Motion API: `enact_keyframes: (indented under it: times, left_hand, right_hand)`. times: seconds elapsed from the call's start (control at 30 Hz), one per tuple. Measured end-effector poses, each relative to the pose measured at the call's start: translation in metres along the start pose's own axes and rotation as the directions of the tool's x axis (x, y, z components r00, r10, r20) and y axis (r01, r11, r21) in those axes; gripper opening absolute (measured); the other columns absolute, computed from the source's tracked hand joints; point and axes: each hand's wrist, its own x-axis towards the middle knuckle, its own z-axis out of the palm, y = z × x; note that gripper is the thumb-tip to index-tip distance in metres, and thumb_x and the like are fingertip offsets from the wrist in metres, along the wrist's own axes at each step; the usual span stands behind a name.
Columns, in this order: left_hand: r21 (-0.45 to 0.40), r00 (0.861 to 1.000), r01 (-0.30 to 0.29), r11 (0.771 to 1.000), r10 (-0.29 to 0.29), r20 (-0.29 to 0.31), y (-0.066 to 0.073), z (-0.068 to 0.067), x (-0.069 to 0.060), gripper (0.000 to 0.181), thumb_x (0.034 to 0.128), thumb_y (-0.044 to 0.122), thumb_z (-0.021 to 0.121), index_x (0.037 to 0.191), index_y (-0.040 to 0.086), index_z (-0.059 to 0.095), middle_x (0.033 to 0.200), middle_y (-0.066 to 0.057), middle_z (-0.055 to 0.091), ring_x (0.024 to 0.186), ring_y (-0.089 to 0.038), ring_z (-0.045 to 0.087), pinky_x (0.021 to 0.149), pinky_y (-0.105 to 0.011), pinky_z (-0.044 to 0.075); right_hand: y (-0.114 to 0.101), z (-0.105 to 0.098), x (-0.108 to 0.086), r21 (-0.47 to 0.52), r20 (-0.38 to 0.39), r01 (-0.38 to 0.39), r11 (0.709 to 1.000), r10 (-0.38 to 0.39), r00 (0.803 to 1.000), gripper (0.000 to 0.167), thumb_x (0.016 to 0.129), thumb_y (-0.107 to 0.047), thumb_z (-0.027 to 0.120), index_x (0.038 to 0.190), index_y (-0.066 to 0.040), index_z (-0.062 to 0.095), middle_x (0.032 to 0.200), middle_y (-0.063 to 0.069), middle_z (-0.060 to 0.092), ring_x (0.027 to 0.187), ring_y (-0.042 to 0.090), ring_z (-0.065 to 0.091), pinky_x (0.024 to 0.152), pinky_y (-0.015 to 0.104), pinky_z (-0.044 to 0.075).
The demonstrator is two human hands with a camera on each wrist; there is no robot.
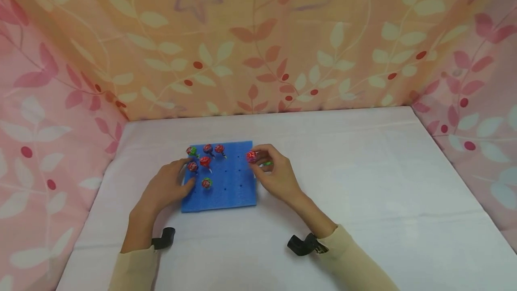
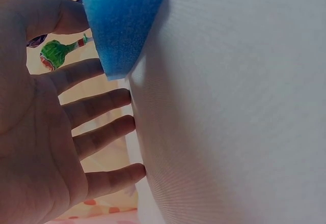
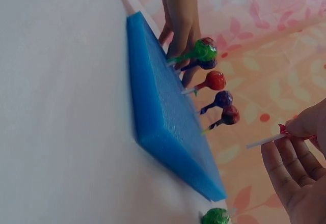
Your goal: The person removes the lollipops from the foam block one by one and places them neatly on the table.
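Note:
A blue foam board (image 1: pixel 238 196) with rows of small holes has several wrapped lollipops (image 1: pixel 205 161) standing in its left and middle part. My left hand (image 1: pixel 167 185) rests at its left edge; in the left wrist view the thumb and index finger of that hand (image 2: pixel 46 112) touch the blue foam (image 2: pixel 122 25), the other fingers spread and fairly straight. Above the board's right edge, my right hand (image 1: pixel 278 176) pinches a red lollipop (image 1: pixel 251 156) between thumb and fingers. Its white stick (image 3: pixel 265 141) points toward the board in the right wrist view, clear of the foam.
A green-wrapped lollipop (image 3: pixel 216 216) lies beyond the board's right side, partly hidden behind my right hand in the head view. The white-covered table (image 1: pixel 363 183) extends to the right. Patterned cloth (image 1: pixel 258 44) hangs behind and at both sides.

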Motion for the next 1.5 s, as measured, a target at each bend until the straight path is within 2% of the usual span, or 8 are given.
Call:
enact_keyframes:
  times: [0.23, 0.53, 0.8, 0.97, 1.23, 1.5]
  left_hand:
    - [-0.019, 1.000, -0.006, 1.000, 0.006, -0.009, 0.000, 0.003, 0.001, 0.066, 0.0986, 0.031, 0.065, 0.156, 0.004, 0.047, 0.157, -0.028, 0.052, 0.146, -0.053, 0.047, 0.119, -0.073, 0.038]
    - [-0.009, 1.000, 0.024, 1.000, -0.024, 0.014, 0.001, 0.002, -0.002, 0.068, 0.0990, 0.033, 0.065, 0.158, 0.006, 0.045, 0.159, -0.027, 0.050, 0.147, -0.053, 0.045, 0.120, -0.073, 0.037]
    - [-0.008, 1.000, 0.011, 1.000, -0.011, 0.005, 0.001, 0.001, 0.000, 0.067, 0.0991, 0.033, 0.065, 0.158, 0.006, 0.045, 0.159, -0.026, 0.050, 0.148, -0.052, 0.045, 0.121, -0.072, 0.037]
    - [-0.011, 1.000, 0.016, 1.000, -0.016, 0.005, 0.001, 0.000, 0.001, 0.068, 0.0986, 0.034, 0.065, 0.157, 0.006, 0.046, 0.159, -0.026, 0.051, 0.147, -0.052, 0.045, 0.120, -0.072, 0.037]
    - [-0.010, 1.000, 0.024, 1.000, -0.023, 0.016, 0.001, 0.001, 0.002, 0.068, 0.0989, 0.035, 0.064, 0.158, 0.006, 0.045, 0.159, -0.025, 0.051, 0.147, -0.052, 0.045, 0.120, -0.072, 0.038]
    - [-0.011, 0.999, 0.040, 0.999, -0.040, 0.028, 0.000, 0.000, -0.001, 0.069, 0.0990, 0.035, 0.064, 0.158, 0.006, 0.044, 0.159, -0.026, 0.051, 0.148, -0.052, 0.044, 0.120, -0.073, 0.037]
  right_hand:
    - [0.008, -0.019, -0.005, -0.018, -0.024, -0.028, 0.999, 0.027, 0.999, 0.038, 0.094, 0.000, 0.075, 0.129, -0.008, 0.063, 0.113, 0.010, 0.077, 0.096, 0.022, 0.075, 0.077, 0.031, 0.066]
    - [0.017, -0.034, -0.010, -0.019, -0.066, -0.085, 0.996, 0.084, 0.994, 0.041, 0.092, 0.002, 0.077, 0.129, -0.009, 0.064, 0.108, 0.012, 0.076, 0.094, 0.023, 0.074, 0.075, 0.019, 0.063]
    - [0.027, -0.044, -0.014, -0.009, -0.105, -0.112, 0.994, 0.111, 0.988, 0.039, 0.091, 0.003, 0.077, 0.127, -0.006, 0.066, 0.106, 0.017, 0.076, 0.089, 0.019, 0.074, 0.072, 0.016, 0.062]
    - [0.032, -0.050, -0.015, -0.045, -0.103, -0.135, 0.990, 0.130, 0.986, 0.038, 0.092, 0.001, 0.076, 0.128, -0.006, 0.065, 0.104, 0.016, 0.075, 0.088, 0.015, 0.072, 0.073, 0.014, 0.060]
    - [0.042, -0.059, -0.014, -0.089, -0.101, -0.176, 0.980, 0.167, 0.981, 0.038, 0.090, 0.003, 0.076, 0.125, -0.006, 0.067, 0.100, 0.017, 0.076, 0.086, 0.021, 0.073, 0.075, 0.015, 0.059]
    - [0.051, -0.058, -0.014, -0.123, -0.095, -0.232, 0.965, 0.221, 0.971, 0.031, 0.091, -0.003, 0.079, 0.120, -0.006, 0.069, 0.095, 0.017, 0.079, 0.078, 0.022, 0.076, 0.068, 0.018, 0.056]
